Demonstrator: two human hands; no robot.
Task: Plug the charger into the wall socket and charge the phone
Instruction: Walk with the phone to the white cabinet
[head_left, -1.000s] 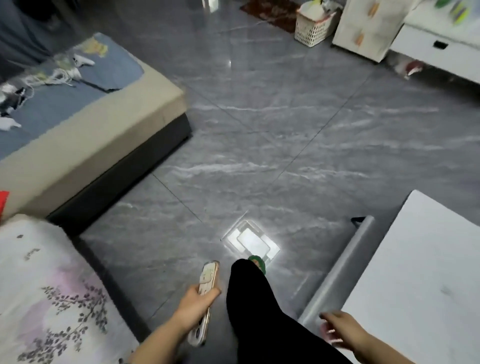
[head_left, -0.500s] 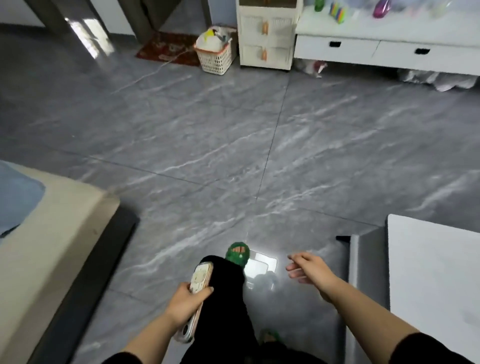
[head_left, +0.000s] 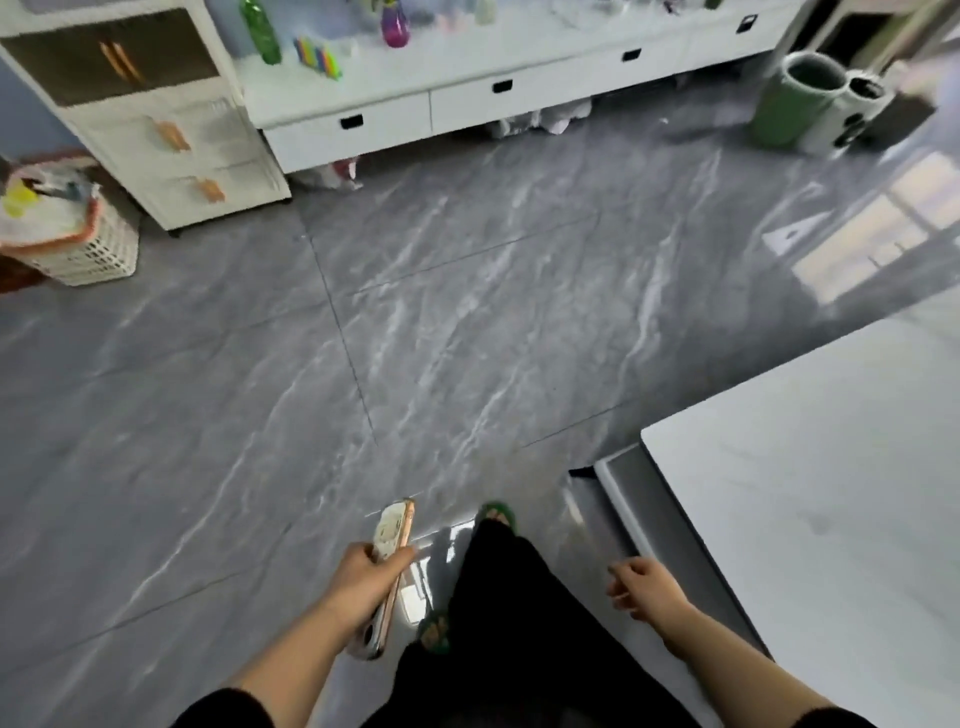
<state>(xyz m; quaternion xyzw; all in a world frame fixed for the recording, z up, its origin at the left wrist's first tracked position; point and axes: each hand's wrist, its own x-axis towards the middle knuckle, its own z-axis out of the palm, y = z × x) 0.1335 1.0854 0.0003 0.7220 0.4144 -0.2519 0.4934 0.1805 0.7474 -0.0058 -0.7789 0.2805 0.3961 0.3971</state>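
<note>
The left hand (head_left: 363, 571) is gripping the phone (head_left: 390, 566) edge-on, its top end pointing forward over the grey floor (head_left: 467, 338). The right hand (head_left: 644, 582) is hanging empty with fingers loosely curled, just beside the white table (head_left: 810, 493) on its right. Between the hands, a black-trousered leg is stepping forward in a green slipper (head_left: 496, 514). Far ahead, a white drawer unit (head_left: 441, 104) is standing against the wall.

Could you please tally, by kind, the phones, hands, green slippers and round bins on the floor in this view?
Phone, held in the left hand: 1
Hands, counting the empty right hand: 2
Green slippers: 2
Round bins, green and white: 2
Total: 7
</note>
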